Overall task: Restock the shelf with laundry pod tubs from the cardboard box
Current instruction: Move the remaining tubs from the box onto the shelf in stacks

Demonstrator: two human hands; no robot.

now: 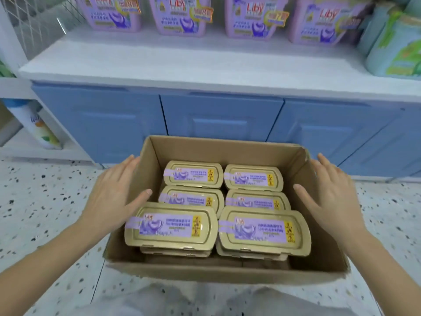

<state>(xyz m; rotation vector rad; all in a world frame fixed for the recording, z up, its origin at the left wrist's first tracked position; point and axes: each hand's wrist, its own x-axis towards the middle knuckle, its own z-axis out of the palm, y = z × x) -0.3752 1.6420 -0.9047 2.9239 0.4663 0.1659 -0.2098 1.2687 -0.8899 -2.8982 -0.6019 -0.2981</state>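
Observation:
An open cardboard box [227,273] sits on the speckled floor in front of me. Inside lie several laundry pod tubs with gold lids and purple labels, such as the near-left tub [170,226] and the near-right tub [264,231]. My left hand [114,192] is spread flat against the box's left wall, thumb over the rim. My right hand [330,192] is open at the right wall, fingers apart. Neither hand holds a tub. Several purple tubs [182,17] stand in a row at the back of the white shelf [193,62].
Blue cabinet doors [221,119] run below the shelf, just behind the box. Green-and-blue packages [396,46] stand at the shelf's right end. A white bottle [38,126] stands on a low shelf at the left. My knees show at the bottom edge.

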